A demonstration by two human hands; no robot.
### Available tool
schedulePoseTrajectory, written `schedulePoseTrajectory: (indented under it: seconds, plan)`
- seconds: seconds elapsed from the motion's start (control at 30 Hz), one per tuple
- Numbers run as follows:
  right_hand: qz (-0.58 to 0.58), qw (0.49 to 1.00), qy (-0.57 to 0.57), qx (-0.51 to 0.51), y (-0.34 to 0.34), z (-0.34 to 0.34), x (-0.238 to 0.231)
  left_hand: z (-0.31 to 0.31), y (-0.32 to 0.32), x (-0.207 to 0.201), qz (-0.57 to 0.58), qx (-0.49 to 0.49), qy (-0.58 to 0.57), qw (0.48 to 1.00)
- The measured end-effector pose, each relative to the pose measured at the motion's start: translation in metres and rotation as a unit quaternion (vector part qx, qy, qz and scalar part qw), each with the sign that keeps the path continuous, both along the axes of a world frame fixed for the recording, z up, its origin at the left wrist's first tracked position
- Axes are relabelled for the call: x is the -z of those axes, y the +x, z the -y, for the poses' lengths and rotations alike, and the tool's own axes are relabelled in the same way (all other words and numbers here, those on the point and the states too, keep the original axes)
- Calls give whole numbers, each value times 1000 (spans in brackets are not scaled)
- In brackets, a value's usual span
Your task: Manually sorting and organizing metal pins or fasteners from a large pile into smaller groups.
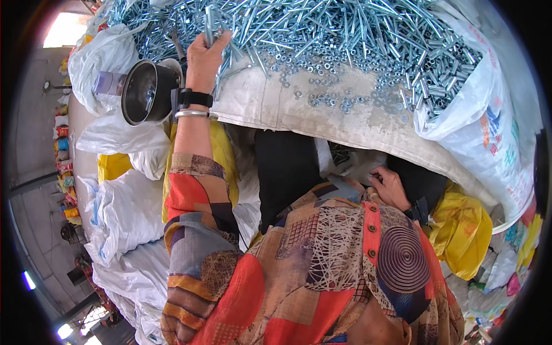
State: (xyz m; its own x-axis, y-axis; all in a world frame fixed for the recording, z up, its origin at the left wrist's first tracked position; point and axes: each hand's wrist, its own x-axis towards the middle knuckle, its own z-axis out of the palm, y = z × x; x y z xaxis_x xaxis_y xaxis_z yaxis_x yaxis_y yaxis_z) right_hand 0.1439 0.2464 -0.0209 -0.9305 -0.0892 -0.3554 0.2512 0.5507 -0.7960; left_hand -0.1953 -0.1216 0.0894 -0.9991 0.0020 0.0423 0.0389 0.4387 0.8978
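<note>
My left hand [205,62] reaches to the far left of the table, its fingers closed round a few shiny metal pieces, with a metal sleeve [209,22] standing up out of the grip. Around it spreads a heap of long zinc-coloured bolts [299,26]. Down by my lap, my right hand [391,187] has its fingers curled in beside a cloudy plastic bag [364,165], under the table's front edge. What those fingers pinch, if anything, is too small to make out.
Loose nuts [322,86] and short metal sleeves [440,75] lie on the cloth-covered table [247,98]. A dark metal pot [140,92] holding a few pieces stands left of my wrist. White sacks [129,213] fill the left side; a yellow bag [460,230] hangs at right.
</note>
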Motion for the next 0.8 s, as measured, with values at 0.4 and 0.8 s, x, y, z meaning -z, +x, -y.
schedulePoseTrajectory:
  seconds: [0.4, 0.8]
  plan:
    - [9, 999, 51, -3, 0, 0, 6, -73, 44, -2, 93, 147, 336, 926]
    - [24, 999, 46, -1, 3, 1, 4, -121, 94, 48, -56, 133, 204, 968]
